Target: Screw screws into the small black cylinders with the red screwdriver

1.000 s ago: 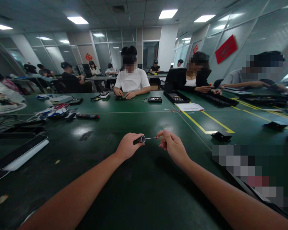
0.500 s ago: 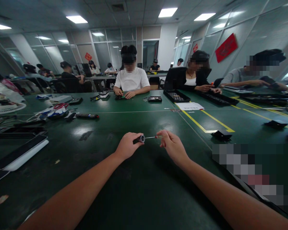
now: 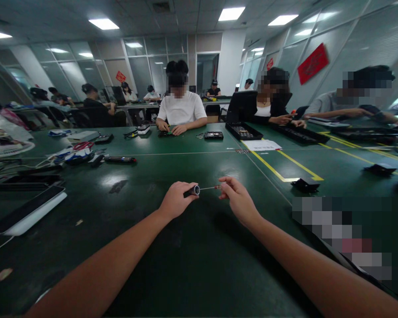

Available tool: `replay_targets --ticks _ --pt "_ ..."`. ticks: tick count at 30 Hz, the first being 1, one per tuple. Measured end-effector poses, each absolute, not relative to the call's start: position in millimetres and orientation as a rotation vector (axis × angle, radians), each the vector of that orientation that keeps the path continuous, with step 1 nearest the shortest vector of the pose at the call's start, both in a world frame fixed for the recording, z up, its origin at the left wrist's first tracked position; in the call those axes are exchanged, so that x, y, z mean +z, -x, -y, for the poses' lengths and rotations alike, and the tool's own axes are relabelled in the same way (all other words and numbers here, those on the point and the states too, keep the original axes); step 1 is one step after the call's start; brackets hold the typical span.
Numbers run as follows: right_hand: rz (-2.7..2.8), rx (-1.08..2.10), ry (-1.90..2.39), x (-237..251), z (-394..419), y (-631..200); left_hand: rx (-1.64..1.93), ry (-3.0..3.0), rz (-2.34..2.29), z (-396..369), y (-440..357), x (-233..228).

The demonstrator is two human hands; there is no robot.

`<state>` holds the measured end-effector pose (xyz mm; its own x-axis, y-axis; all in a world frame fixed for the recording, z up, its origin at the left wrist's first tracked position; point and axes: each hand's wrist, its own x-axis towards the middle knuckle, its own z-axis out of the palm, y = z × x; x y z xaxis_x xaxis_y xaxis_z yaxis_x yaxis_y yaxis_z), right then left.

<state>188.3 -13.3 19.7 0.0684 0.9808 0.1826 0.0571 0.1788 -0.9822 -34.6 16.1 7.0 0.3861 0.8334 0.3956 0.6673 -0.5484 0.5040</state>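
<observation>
My left hand (image 3: 177,201) is closed around a short black cylinder (image 3: 193,191), whose open silver-rimmed end faces me and to the right. Opposite it, my right hand (image 3: 238,196) pinches the red end of a small thin screwdriver (image 3: 207,188) between thumb and fingers. Its bare metal shaft points left and meets the cylinder's rim, though I cannot tell whether the tip is inside. Most of the handle is hidden by my fingers. Both hands are above the green tabletop (image 3: 185,274).
A dark pen-like tool (image 3: 120,160) lies at the left, near red-handled scissors (image 3: 83,145) and tangled cables. A white-sided black device (image 3: 29,211) is at far left. Small black parts (image 3: 305,185) sit right. Across the table a person in white (image 3: 182,109) works; black trays (image 3: 243,131) stand nearby.
The fingers of my right hand have shifted on the screwdriver's red end, with the index finger now lifted higher. My left hand and the cylinder have stayed almost in place.
</observation>
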Motion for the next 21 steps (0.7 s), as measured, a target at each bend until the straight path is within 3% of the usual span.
replay_targets --ticks 14,21 --pt "1.136 1.105 1.055 17 10 -187 0.906 -2.404 -1.328 -16 34 7" --pt "0.605 1.437 1.093 15 -2 -194 0.855 -2.498 -1.304 -18 29 11"
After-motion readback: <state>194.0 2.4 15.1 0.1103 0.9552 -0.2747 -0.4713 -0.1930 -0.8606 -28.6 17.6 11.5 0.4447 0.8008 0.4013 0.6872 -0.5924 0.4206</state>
